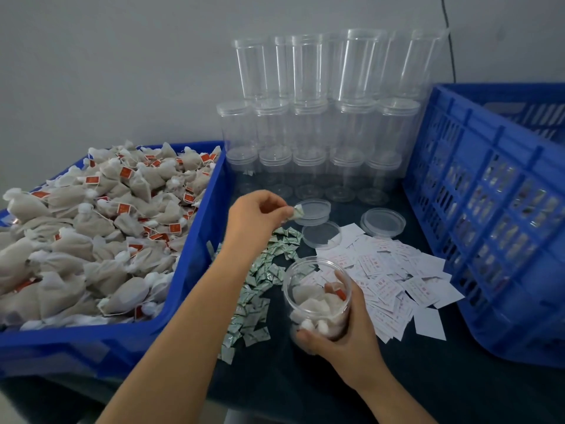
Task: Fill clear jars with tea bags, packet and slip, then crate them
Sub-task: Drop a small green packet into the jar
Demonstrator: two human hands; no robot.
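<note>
Head view, your hands first: your right hand [342,335] grips an open clear jar [316,298] near the front edge of the dark tabletop [458,377], fingers curled round its wall. Tea bags [318,304] lie inside the jar. Your left hand [255,215] is raised above the tabletop and pinches one small green-and-white packet [297,213] between its fingertips, just beside a loose clear lid [313,212].

Open room is narrow. A blue bin [195,255] heaped with bagged tea [91,228] bounds the left edge; a tall blue crate [495,215] bounds the right edge. Between them, a strip of packets [260,289] runs toward the front, and a spread of white slips [394,276] lies beside the jar on its right. Two more lids [321,234] [383,222] rest behind the slips.

Stacked empty jars [321,117] stand in three tiers at the rear edge, against a plain grey wall [122,56].
</note>
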